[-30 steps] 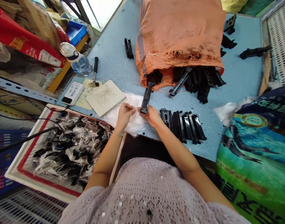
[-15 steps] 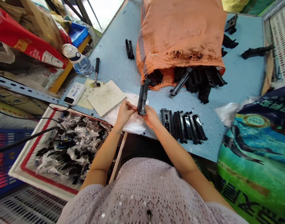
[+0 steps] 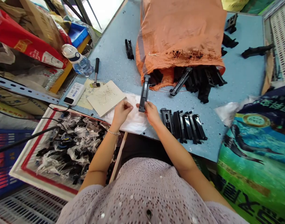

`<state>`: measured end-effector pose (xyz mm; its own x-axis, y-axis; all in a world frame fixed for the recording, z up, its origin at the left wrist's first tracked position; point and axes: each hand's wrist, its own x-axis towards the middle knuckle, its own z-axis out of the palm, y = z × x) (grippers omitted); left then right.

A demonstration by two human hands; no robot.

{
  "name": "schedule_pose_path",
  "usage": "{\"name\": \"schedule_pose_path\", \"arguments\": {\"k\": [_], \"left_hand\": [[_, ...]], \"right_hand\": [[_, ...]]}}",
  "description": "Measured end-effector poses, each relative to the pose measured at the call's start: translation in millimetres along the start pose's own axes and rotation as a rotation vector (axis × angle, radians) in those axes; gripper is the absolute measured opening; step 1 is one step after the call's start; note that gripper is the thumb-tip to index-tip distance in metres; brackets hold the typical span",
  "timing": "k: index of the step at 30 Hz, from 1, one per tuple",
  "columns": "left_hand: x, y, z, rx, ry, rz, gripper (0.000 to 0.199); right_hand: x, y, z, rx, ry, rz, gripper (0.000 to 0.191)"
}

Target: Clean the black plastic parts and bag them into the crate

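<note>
The right hand (image 3: 152, 113) clamps a long black plastic part (image 3: 144, 93) upright above a white plastic bag (image 3: 135, 123) on the blue table (image 3: 119, 62), just apart from the left hand (image 3: 122, 114) (its fingers bunched, whether gripping the bag I cannot tell).

Your station: small parts-packing workshop.
You work at a blue workbench (image 3: 242, 81) with a hammer (image 3: 96, 73), an orange woven sack (image 3: 179, 28), black plastic parts (image 3: 183, 126), and a tray of bagged parts (image 3: 22, 168).
</note>
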<state>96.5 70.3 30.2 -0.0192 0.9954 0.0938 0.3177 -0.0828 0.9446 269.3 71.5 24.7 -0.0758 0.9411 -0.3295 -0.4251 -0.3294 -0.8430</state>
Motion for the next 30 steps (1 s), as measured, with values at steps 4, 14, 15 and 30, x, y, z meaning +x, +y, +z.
{"name": "schedule_pose_path", "arguments": {"k": [4,14,15,30], "left_hand": [[-1.0,1.8,-16.1,0.341,0.036,0.124,0.021],[-1.8,-16.1,-25.1,0.154,-0.012,0.07,0.057],[-7.1,-13.2,-26.1,0.192,-0.011,0.093,0.058],[-119.6,39.1,-26.4,0.33,-0.31,0.531,0.073]], "right_hand": [[-4.1,0.3,-7.6,-0.104,0.09,-0.081,0.036],[-59.7,-2.0,-25.3,0.072,-0.492,0.515,0.019],[-57.7,2.8,-24.5,0.048,-0.489,0.535,0.018],[-96.6,1.4,-5.2,-0.817,-0.382,-0.045,0.03]]}}
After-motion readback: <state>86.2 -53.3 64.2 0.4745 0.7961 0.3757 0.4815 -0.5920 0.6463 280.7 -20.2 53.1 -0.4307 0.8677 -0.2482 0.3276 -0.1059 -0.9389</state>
